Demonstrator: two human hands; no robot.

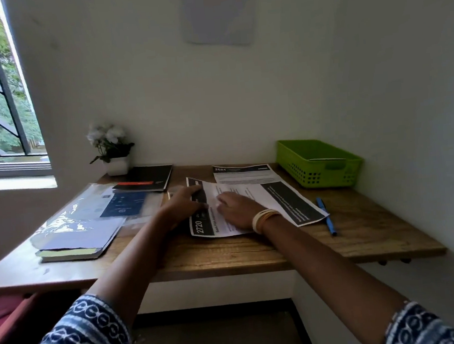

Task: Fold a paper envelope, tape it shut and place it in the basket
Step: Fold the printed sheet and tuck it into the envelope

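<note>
Both hands lie flat on the printed sheet (252, 197) at the middle of the worktop (255, 254) — the left hand (186, 203) with fingers spread over its dark header, the right hand (236, 208) open on the white middle, neither gripping. To fold well, square the edges first, then press each crease outward from the centre. The sheet reads "2720"; a second sheet (245, 174) behind reads "2684". The green basket (318, 163) waits at the far right — no tape is visible.

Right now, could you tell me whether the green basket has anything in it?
Not empty, it seems: the green basket at the table's back right shows a pale flat edge inside, though what it is cannot be told.
</note>
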